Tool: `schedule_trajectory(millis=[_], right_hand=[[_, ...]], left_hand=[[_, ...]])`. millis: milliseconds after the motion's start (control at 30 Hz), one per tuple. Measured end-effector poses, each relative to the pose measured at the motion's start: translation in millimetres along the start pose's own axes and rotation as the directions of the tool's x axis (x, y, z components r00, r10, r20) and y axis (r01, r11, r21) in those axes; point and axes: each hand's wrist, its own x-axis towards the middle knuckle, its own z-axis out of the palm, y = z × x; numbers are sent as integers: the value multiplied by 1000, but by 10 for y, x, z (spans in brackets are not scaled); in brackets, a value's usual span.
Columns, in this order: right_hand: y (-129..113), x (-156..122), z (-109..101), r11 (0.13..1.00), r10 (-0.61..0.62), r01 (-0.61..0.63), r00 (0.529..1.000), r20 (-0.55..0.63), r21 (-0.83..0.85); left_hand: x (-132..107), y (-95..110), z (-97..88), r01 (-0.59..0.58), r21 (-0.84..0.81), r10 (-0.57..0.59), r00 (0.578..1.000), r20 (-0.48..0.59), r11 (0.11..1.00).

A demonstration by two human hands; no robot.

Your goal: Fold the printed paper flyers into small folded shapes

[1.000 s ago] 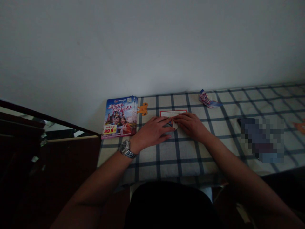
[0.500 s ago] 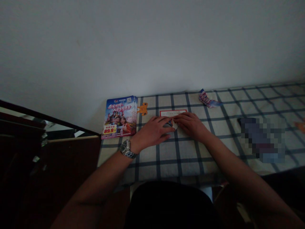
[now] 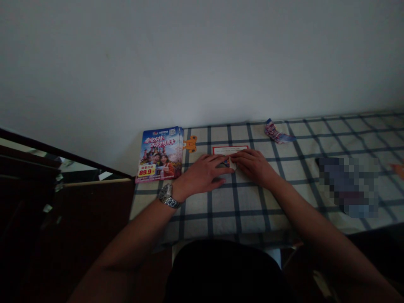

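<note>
Both my hands rest on a sheet of paper (image 3: 229, 150) with a red border, lying flat on the checked tablecloth (image 3: 240, 202). My left hand (image 3: 203, 173), with a metal watch on its wrist, lies flat with fingers stretched over the paper's left part. My right hand (image 3: 253, 166) presses down on the right part, its fingertips meeting the left hand's at a small folded white corner (image 3: 232, 164). Most of the paper is hidden under the hands.
A stack of colourful flyers (image 3: 159, 153) lies at the table's left end by the wall. An orange bear print (image 3: 190, 144) shows beside it. A crumpled scrap of flyer (image 3: 276, 132) lies further right. A blurred dark object (image 3: 349, 185) sits at right. Dark furniture (image 3: 63, 219) stands left.
</note>
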Motion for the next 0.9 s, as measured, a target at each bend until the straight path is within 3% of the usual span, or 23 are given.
schedule_trajectory(millis=[900], right_hand=[[-53,35,-46,1000,2,-2,1000,-27,4]], left_hand=[[4,22,29,12,-7,-12,1000,-5,1000]])
